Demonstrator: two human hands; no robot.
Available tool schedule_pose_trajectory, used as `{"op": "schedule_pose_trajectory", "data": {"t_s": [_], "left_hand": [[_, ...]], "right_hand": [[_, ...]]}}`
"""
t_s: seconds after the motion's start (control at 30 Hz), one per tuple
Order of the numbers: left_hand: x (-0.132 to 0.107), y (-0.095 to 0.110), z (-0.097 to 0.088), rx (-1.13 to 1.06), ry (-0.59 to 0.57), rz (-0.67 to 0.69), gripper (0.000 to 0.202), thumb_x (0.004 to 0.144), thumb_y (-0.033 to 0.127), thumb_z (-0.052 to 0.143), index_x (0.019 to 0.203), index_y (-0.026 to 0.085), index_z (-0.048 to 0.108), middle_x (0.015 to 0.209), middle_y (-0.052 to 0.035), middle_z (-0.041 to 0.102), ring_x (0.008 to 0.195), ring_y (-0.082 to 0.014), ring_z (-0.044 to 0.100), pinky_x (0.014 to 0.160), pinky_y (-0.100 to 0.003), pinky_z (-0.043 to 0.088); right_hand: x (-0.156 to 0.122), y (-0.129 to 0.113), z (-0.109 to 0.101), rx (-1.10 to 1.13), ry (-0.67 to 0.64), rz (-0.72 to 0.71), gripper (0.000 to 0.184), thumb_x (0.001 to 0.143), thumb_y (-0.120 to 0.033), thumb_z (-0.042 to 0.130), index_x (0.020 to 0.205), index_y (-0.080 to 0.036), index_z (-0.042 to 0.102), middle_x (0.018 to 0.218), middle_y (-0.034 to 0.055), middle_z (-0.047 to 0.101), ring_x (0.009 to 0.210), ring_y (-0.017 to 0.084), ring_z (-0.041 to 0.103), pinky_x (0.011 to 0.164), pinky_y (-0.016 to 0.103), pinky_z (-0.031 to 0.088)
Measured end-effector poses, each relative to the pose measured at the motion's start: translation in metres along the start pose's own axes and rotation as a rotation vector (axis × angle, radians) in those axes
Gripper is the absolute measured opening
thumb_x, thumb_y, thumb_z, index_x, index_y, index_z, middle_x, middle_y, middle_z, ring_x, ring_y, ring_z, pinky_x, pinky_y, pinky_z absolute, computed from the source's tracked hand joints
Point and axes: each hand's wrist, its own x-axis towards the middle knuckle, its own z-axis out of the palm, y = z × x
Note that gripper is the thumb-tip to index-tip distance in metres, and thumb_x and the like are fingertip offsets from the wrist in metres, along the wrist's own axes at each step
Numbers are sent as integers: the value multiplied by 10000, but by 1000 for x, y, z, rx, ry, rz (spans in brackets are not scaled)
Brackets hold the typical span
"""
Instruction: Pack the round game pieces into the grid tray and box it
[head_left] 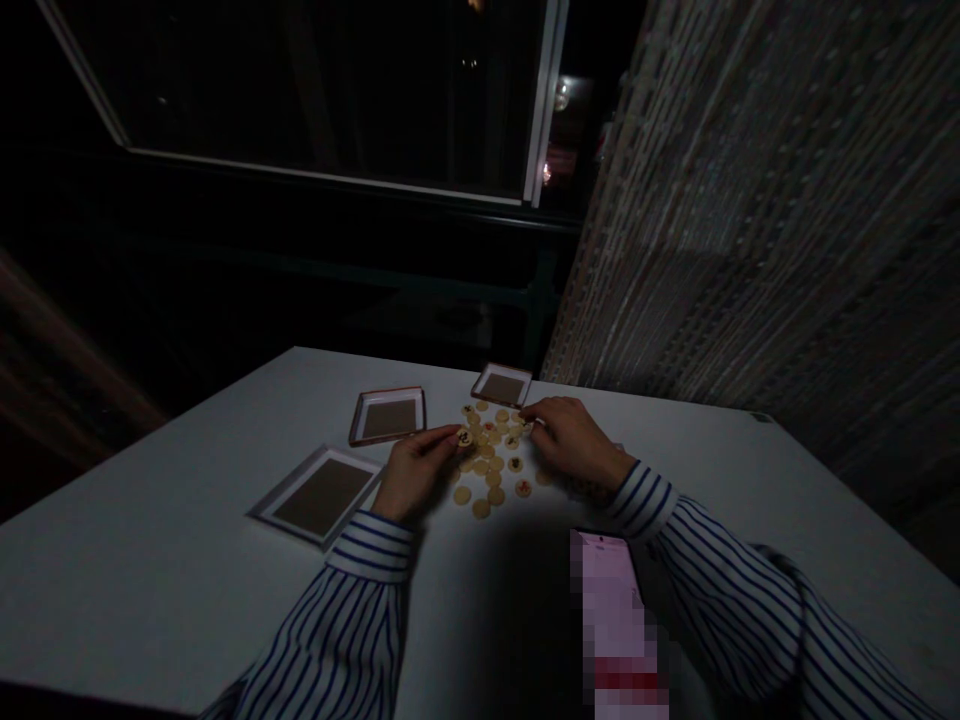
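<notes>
My left hand [417,468] pinches a round, cream Chinese chess piece [464,438] with a dark character, between thumb and fingertips. Opposite it, my right hand [574,440] reaches in with thumb and forefinger closed around the edge of another dark-marked piece [526,426]. Between and below the hands lie several loose Chinese chess pieces [495,495], many showing plain tops. One with a red character [523,488] lies face up near the front of the pile. Part of the scatter is hidden by my right hand.
A large shallow frame-like tray [324,540] rests left of my left hand. Behind it are a smaller tray [354,432] and another box lid or tray [480,394]. A phone [615,590] lies in front. String curtains [675,250] hang beyond the white table [187,560].
</notes>
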Motion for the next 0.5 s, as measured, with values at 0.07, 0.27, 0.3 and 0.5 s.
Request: {"op": "schedule_pose_trajectory", "data": {"t_s": [0.07,0.27,0.3,0.5], "left_hand": [[-2,5,5,2,-12,-4,420,637,399,684,964,136,662,902,-95,697,838,-205,639,796,-326,494],[-7,13,24,-30,-27,-12,400,650,361,680,959,108,651,912,-103,689,818,-195,644,805,-330,489],[-8,13,28,-37,-34,-10,394,653,358,677,955,107,650,917,-105,687,819,-194,644,805,-330,488],[-8,14,50,-53,-62,-15,380,658,344,669,959,113,647,897,-98,685,803,-190,640,794,-334,481]], "right_hand": [[-2,2,-1,11,3,9,295,784,-131,431,1022,-137,605,985,72,650,935,178,559,877,316,347],[-10,7,-6,48,-18,42,289,790,-132,435,1026,-145,602,988,71,649,941,174,558,879,328,352],[-12,9,-6,55,-16,43,285,792,-138,439,1026,-144,602,989,71,649,940,174,559,879,330,353],[-19,18,-6,95,35,45,273,789,-135,443,1002,-149,613,997,58,653,948,175,562,890,331,361]]}}
